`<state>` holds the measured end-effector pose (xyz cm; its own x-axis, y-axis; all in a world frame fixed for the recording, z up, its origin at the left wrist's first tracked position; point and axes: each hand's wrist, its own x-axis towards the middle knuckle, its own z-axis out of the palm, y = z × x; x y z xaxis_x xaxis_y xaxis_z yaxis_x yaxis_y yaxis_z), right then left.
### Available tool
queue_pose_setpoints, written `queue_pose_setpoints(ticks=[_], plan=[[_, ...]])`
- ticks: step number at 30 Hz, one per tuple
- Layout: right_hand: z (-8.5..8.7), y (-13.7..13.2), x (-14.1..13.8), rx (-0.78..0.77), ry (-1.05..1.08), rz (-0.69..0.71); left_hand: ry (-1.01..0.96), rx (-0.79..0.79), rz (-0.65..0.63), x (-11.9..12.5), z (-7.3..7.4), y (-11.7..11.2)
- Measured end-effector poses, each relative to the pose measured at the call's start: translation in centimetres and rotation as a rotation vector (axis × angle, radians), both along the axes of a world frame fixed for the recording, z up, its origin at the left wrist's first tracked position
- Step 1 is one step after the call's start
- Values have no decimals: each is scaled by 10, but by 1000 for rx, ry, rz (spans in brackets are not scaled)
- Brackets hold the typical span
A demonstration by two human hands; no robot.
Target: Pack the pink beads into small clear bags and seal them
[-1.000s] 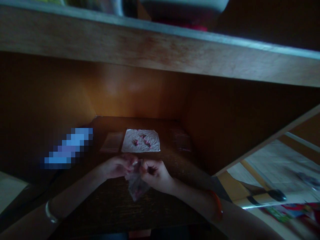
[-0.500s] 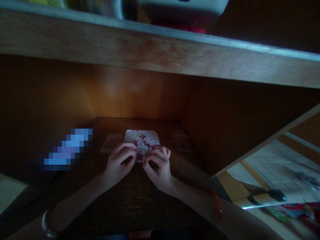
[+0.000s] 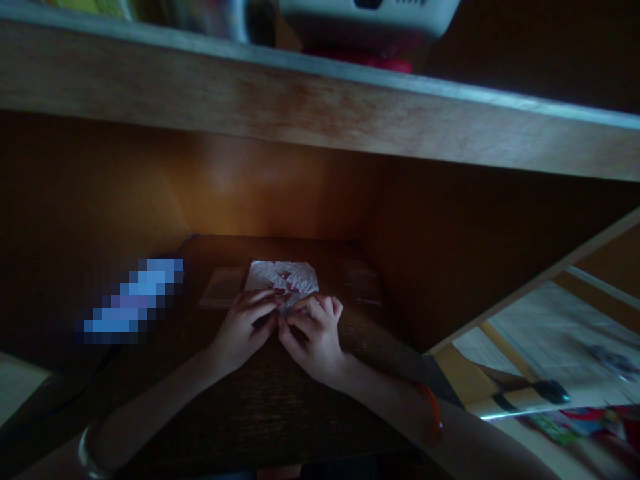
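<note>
A crinkled whitish sheet [image 3: 261, 272], paper or foil, lies on the dark wooden surface, with a few small dark reddish pieces [image 3: 291, 287] on it. At its near edge my left hand [image 3: 245, 330] is closed, fingertips bent together. My right hand [image 3: 317, 340] faces it, also closed in a pinch. The fingertips almost meet over a small pale, shiny bit [image 3: 286, 309]. Whatever they grip is too small and dark to make out.
Flat clear packets lie on both sides, one at left [image 3: 220, 287] and one at right [image 3: 359, 281]. A blurred-out bright screen [image 3: 135, 297] leans at the left. A thick shelf edge [image 3: 300, 100] runs overhead, and wooden side walls enclose the surface.
My left hand has shifted slightly right, and its fingers now cover more of the sheet's near edge. Both hands' fingertips are closer together. The reddish strip between them shows less.
</note>
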<state>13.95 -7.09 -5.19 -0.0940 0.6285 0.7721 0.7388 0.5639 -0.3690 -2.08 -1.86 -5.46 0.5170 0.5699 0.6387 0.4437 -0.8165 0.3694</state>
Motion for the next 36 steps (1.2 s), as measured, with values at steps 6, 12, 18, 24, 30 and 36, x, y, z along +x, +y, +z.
queue_pose_setpoints(ticks=[6, 12, 18, 24, 30, 36], plan=[[-4, 7, -2, -247, 214, 127, -142, -78, 39, 3, 0, 2], [-4, 19, -9, -759, 1063, 429, -295, -198, 137, 0, 0, 1], [0, 32, -7, -1218, 1449, 808, -319, -248, 63, 5, 2, 1], [2, 58, -2, -1070, 1380, 669, -281, -230, 66, 3, -1, 5], [-16, 89, 2, -584, 1001, 390, -183, -251, 151, -4, -10, 15], [-36, 96, 2, -470, 517, 189, -11, -343, 78, -3, -16, 17]])
